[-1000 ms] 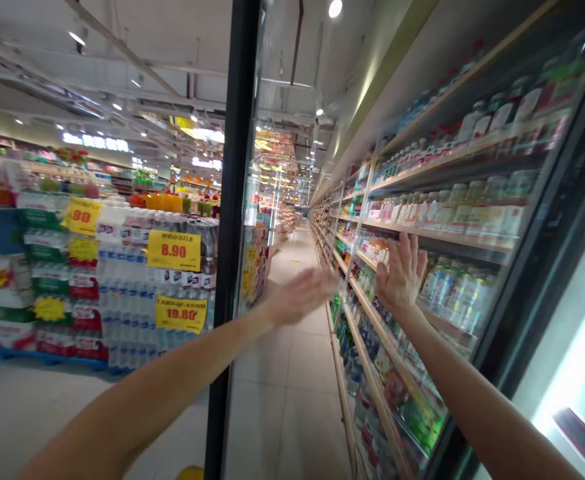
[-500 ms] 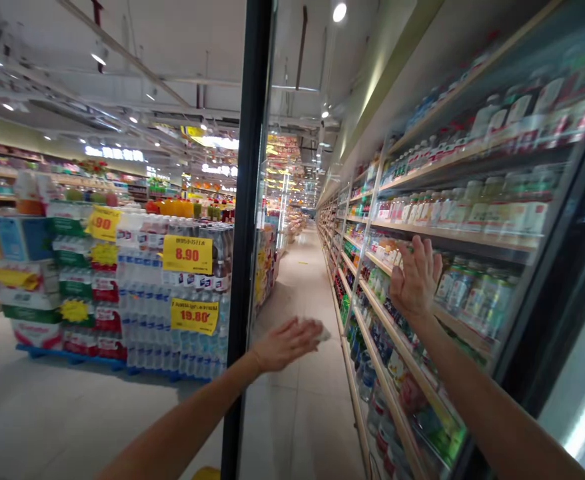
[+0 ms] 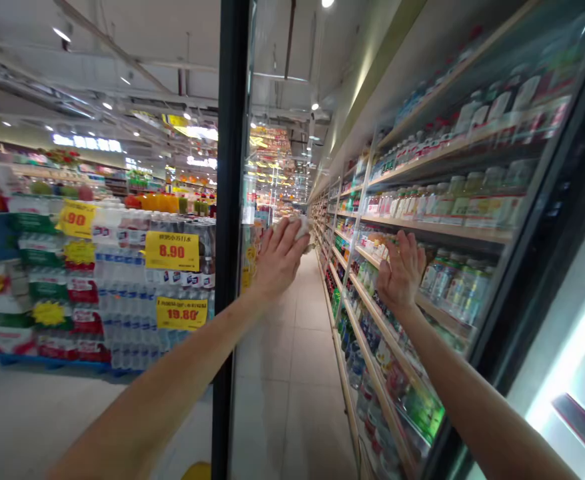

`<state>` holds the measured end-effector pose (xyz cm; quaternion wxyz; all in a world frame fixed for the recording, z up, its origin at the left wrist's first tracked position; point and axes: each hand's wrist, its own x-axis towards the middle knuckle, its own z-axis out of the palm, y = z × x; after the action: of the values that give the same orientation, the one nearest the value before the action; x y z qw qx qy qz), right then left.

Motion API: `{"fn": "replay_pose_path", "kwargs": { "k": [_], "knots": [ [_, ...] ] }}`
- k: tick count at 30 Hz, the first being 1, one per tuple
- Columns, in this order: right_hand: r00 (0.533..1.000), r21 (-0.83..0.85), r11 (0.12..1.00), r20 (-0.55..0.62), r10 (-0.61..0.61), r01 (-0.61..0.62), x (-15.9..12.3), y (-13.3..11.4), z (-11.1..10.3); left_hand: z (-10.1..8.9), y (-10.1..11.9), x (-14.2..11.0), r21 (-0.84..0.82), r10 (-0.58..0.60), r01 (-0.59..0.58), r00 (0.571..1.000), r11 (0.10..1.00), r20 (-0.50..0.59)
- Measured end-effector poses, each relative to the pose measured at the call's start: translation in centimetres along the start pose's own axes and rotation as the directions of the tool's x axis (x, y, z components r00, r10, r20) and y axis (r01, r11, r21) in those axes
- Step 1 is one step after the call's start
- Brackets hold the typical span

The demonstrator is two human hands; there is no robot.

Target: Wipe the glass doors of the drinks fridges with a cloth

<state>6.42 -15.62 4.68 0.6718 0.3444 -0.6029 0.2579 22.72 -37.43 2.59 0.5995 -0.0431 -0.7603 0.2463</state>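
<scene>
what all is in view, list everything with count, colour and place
black-framed glass panel: one, clear and black, centre to right
shelves: several, pale wood-toned, right
bottles: too many to count, mixed colours, on the shelves
bottle packs: many, mostly clear with blue and white, stacked left
price signs: three with red figures, yellow, on the stacks
starburst signs: two, yellow, left
pallet base: at least one, blue, under the stacks
floor: one, pale, below
ceiling lights: many, white, overhead
white cloth: one, white, under the left grip's fingertips
left grip: one, bare, centre
right grip: one, bare, right of centre, fingers spread, nothing visibly held
</scene>
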Motion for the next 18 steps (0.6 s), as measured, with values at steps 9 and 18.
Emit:
{"fn": "replay_pose_path", "kwargs": {
  "k": [9,18],
  "knots": [
    [1.000,-0.004,1.000,0.002,-0.011,0.011,-0.1,0.1,0.0,-0.2,-1.1,2.4,0.005,0.163,-0.163,0.986,0.987,-0.046],
    [0.998,-0.059,0.998,0.058,-0.016,0.019,-0.1,-0.3,0.1,-0.1,-1.4,4.7,-0.034,0.073,-0.072,0.997,0.997,0.013]
  ]
}}
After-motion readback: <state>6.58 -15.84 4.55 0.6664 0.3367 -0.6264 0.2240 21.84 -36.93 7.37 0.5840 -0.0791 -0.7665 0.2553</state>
